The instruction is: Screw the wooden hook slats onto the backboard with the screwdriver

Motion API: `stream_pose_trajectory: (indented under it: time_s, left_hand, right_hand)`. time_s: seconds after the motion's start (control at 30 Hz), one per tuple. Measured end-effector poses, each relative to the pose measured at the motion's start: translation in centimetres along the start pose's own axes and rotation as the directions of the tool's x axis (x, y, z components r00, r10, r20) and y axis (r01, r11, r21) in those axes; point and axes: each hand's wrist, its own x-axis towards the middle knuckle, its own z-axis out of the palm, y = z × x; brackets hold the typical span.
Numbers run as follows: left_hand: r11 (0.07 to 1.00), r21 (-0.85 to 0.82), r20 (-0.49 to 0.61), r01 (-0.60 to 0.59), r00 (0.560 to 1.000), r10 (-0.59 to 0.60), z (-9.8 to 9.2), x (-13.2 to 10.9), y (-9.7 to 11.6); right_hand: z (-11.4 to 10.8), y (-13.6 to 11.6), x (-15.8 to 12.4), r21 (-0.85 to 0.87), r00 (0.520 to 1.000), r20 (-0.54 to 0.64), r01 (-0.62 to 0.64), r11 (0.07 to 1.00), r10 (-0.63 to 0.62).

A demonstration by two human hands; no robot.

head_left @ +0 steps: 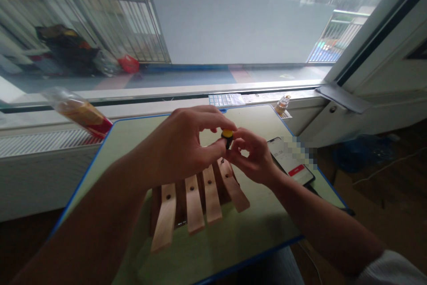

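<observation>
A screwdriver with a yellow-topped black handle (227, 135) stands roughly upright above the far end of a wooden piece. My left hand (182, 145) pinches its handle between thumb and fingers. Close on the other side, the fingers of my right hand (253, 154) are pressed together just below the handle; what they grip is hidden. Under my hands, several pale wooden strips (195, 207) lie fanned across a darker brown wooden base (180, 200). Dark round screws or holes show in the strips. The rightmost strip (237, 194) slants outward, its far end beneath the screwdriver.
The pale green table (260, 231) has a blue edge. A phone (293, 165) lies right of my right hand. A large bottle (82, 114) stands at the left by the window sill, a small bottle (283, 103) at the back right. Papers (227, 99) lie behind the table.
</observation>
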Motion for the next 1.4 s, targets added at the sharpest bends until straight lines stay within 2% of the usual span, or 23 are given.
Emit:
stream_pose_trajectory:
  time_s: [0.17, 0.27, 0.4, 0.53, 0.67, 0.8, 1.0, 1.2, 1.3, 1.4]
  left_hand:
    - [0.998, 0.030, -0.059, 0.049, 0.997, -0.047, 0.28, 0.03, -0.38]
    - [0.999, 0.028, -0.087, 0.036, 0.996, -0.034, 0.29, 0.09, -0.67]
    - [0.999, 0.036, -0.069, 0.014, 0.998, -0.012, 0.06, 0.11, -0.62]
    - [0.999, 0.035, -0.041, 0.007, 0.999, -0.006, -0.10, 0.04, -0.17]
    - [1.000, 0.019, -0.015, -0.004, 1.000, 0.004, 0.04, 0.01, -0.06]
    - [0.999, 0.037, -0.070, 0.034, 0.997, -0.031, 0.37, 0.00, -0.51]
    - [0.999, 0.039, -0.075, 0.018, 0.997, -0.015, 0.25, -0.10, -0.51]
    - [0.999, 0.050, -0.043, -0.001, 0.999, 0.003, -0.09, -0.01, -0.02]
    - [1.000, 0.028, -0.025, 0.005, 1.000, -0.005, 0.17, 0.03, -0.11]
    - [1.000, 0.000, -0.062, 0.026, 0.998, -0.026, 0.50, 0.05, -0.40]
  right_hand:
    - [0.40, -0.12, -0.01, -0.036, 0.997, -0.034, -0.065, 0.997, 0.064]
    - [0.33, -0.27, 0.05, -0.032, 0.997, -0.027, -0.068, 0.997, 0.067]
    - [-0.05, -0.33, 0.05, -0.019, 1.000, 0.017, -0.021, 1.000, 0.022]
    - [-0.24, -0.08, 0.00, -0.010, 0.999, 0.007, 0.037, 0.999, -0.037]
    - [-0.04, -0.07, 0.06, -0.001, 1.000, 0.012, -0.010, 1.000, 0.010]
    - [0.26, -0.07, 0.08, -0.027, 0.998, -0.022, -0.058, 0.998, 0.057]
    - [0.03, -0.23, 0.07, -0.007, 0.999, 0.006, -0.043, 0.999, 0.043]
    - [-0.38, -0.56, 0.21, -0.068, 1.000, 0.029, 0.015, 0.998, -0.013]
    - [-0.18, -0.26, 0.10, -0.039, 1.000, 0.011, -0.012, 0.999, 0.013]
    - [0.06, 0.09, -0.04, -0.018, 0.999, -0.005, -0.035, 0.999, 0.034]
